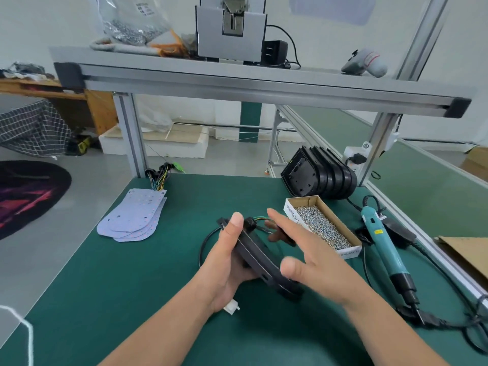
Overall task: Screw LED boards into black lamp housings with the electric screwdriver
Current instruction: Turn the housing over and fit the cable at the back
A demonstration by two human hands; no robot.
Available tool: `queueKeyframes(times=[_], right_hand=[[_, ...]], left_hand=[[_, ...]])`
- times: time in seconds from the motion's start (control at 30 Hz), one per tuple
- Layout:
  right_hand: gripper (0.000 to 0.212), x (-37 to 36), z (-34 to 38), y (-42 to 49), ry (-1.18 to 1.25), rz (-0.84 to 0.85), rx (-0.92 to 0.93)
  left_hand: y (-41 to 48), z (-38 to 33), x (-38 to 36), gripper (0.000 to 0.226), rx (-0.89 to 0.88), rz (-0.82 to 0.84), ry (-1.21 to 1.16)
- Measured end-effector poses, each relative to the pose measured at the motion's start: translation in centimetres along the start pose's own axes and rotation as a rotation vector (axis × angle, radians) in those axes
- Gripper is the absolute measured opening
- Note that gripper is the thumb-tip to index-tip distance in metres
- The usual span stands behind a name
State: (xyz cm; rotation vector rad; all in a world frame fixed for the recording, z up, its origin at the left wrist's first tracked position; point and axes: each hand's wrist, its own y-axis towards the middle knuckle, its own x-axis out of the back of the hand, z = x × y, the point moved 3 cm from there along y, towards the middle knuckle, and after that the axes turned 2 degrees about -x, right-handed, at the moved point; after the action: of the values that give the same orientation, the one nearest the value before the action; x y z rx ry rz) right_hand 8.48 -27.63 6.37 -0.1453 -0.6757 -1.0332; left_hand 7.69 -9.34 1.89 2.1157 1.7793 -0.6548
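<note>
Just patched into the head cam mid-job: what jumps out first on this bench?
At centre, the left hand grips a black lamp housing on edge, the right hand open beside it. Right of them lie a cardboard box of screws and the teal electric screwdriver; a stack of white LED boards sits to the left.

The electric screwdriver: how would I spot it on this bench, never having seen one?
Start at the green table and go to its right side. There, just right of the open box of screws, lies the screwdriver: a long, pen-shaped tool with a black cord. It is the only teal thing there.
</note>
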Motion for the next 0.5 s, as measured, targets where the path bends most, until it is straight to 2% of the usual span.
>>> queueKeyframes(times=[0.07,0.1,0.13,0.2,0.27,0.33,0.4,0.43,0.5], right_hand=[[0.114,-0.4,0.5,-0.4,-0.222,0.136,0.057],[0.109,-0.8,0.7,-0.4,-0.355,0.145,0.086],[0.097,-1.2,0.8,-0.3,-0.450,0.119,0.113],[0.069,-1.3,0.8,0.0,-0.483,0.023,0.126],[0.045,-0.6,0.7,0.3,-0.399,-0.050,0.106],[0.025,0.4,0.0,0.4,-0.271,-0.107,0.049],[0.017,1.3,-1.3,0.6,-0.079,-0.200,-0.065],[0.024,1.6,-1.8,0.7,0.043,-0.247,-0.114],[0.036,2.0,-2.7,0.8,0.273,-0.332,-0.177]], left_hand=[[0.0,0.1,-0.3,0.111,-0.007,0.010,0.013],[0.0,0.3,-0.4,0.116,-0.004,0.009,0.010],[0.0,0.3,-0.3,0.120,-0.007,0.005,-0.011],[0.0,0.1,-0.2,0.121,-0.024,-0.015,-0.087],[0.2,-0.1,0.2,0.111,-0.026,-0.050,-0.201],[0.4,-0.2,0.5,0.080,-0.024,-0.092,-0.229],[0.7,-0.1,1.4,0.052,-0.083,-0.222,-0.028],[0.9,0.0,1.8,0.043,-0.129,-0.314,0.117],[0.6,-0.3,2.8,0.041,-0.266,-0.473,0.516]])
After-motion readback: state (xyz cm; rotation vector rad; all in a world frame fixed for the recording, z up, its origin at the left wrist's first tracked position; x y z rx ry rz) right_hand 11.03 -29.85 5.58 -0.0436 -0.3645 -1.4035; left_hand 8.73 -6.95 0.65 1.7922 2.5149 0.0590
